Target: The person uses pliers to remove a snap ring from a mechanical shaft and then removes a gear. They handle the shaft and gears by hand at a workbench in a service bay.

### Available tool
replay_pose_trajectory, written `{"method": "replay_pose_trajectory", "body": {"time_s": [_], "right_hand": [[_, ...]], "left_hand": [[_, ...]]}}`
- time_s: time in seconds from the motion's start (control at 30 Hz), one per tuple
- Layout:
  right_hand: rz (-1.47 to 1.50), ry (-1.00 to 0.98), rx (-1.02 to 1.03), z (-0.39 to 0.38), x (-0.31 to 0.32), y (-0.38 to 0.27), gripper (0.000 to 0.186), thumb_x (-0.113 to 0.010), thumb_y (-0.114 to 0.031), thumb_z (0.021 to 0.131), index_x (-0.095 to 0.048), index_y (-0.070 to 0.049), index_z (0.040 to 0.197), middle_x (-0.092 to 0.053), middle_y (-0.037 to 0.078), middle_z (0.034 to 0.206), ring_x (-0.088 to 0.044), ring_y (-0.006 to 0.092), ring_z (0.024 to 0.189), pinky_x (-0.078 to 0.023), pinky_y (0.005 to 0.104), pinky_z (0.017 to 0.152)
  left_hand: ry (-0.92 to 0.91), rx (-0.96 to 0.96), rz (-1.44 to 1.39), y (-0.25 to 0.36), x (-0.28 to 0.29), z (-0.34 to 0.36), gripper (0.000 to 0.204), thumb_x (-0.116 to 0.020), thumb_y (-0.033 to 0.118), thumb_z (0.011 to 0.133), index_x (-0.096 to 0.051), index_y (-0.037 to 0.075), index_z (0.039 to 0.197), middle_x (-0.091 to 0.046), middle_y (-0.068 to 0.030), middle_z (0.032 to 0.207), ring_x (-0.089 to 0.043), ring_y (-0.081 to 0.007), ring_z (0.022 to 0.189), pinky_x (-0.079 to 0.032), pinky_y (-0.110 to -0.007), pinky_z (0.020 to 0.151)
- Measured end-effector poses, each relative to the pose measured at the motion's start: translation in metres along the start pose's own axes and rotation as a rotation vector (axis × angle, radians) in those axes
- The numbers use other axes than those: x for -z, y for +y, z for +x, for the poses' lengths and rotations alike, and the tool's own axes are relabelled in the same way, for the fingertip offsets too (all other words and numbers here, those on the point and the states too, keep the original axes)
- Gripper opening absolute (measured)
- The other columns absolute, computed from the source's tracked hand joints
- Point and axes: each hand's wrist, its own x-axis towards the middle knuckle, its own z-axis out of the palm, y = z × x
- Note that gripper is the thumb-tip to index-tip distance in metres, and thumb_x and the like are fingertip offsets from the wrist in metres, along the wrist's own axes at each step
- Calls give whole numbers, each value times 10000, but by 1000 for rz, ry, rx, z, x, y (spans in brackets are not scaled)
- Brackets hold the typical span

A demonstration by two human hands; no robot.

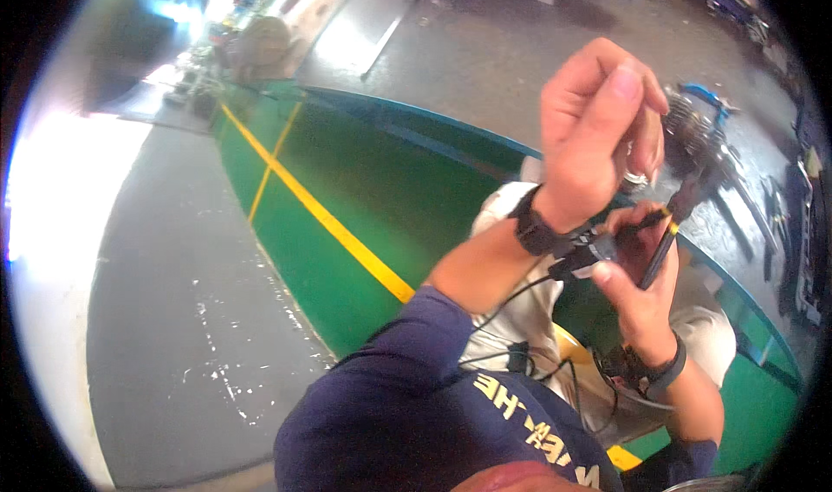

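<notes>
My left hand (594,128) is raised above the bench edge, its fingers curled in and the thumb pressed against them. What they pinch, if anything, is hidden. Just under those fingers shows a small shiny metal piece (636,181); I cannot tell whether the hand holds it. Lower and to the right, my right hand (646,288) is closed around the black handles of a pair of pliers (663,254) with yellow marks. The plier jaws point up and away, toward the bench, and look blurred.
A metal-topped workbench (485,67) carries a toothed metal gear part (685,121), a blue curved tool (709,96) and long metal tools at the right. Black cables (568,375) hang across my lap. Green floor (303,197) with yellow lines (347,241) lies at left.
</notes>
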Motion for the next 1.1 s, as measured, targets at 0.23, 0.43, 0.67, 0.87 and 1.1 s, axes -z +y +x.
{"method": "replay_pose_trajectory", "body": {"time_s": [0.23, 0.43, 0.67, 0.87, 1.1], "right_hand": [[304, -291, -128, 12, 24, 1, 468, -701, 55, 865, -470, -44, 1260, -604, 122, 1190, -628, 234, 1147, -520, 400, 1016], [331, -512, -394, 4, 29, -9, 482, -671, 82, 868, -471, -24, 1293, -621, 99, 1139, -627, 202, 1113, -537, 367, 969], [-51, -665, -312, 4, 42, -19, 384, -724, 14, 794, -585, -19, 1150, -669, 59, 1012, -629, 147, 966, -525, 313, 879], [-200, -640, -189, -2, 41, -15, 371, -710, 20, 704, -593, -13, 1054, -642, 63, 931, -594, 134, 867, -516, 308, 796], [-64, -563, -296, -11, 38, 1, 353, -673, -14, 655, -562, -13, 990, -586, 51, 840, -552, 146, 780, -498, 299, 736]], "left_hand": [[-780, 247, -303, 12, -61, -53, 264, -649, 223, 992, -686, 33, 812, -656, -77, 685, -615, -195, 546, -452, -342, 518], [-1007, 390, -527, -9, -80, -110, 267, -610, 195, 1000, -578, 66, 768, -578, -110, 673, -625, -325, 643, -446, -428, 559], [-992, 612, -684, -14, -78, -131, 284, -621, 219, 1001, -598, 30, 790, -602, -132, 671, -626, -344, 646, -465, -430, 577], [-1084, 727, -711, -22, -75, -143, 285, -615, 228, 991, -613, 24, 793, -608, -144, 674, -636, -347, 654, -475, -437, 596], [-1120, 750, -715, -29, -82, -152, 256, -637, 209, 959, -625, 8, 800, -616, -150, 663, -631, -347, 643, -483, -427, 608]]}}
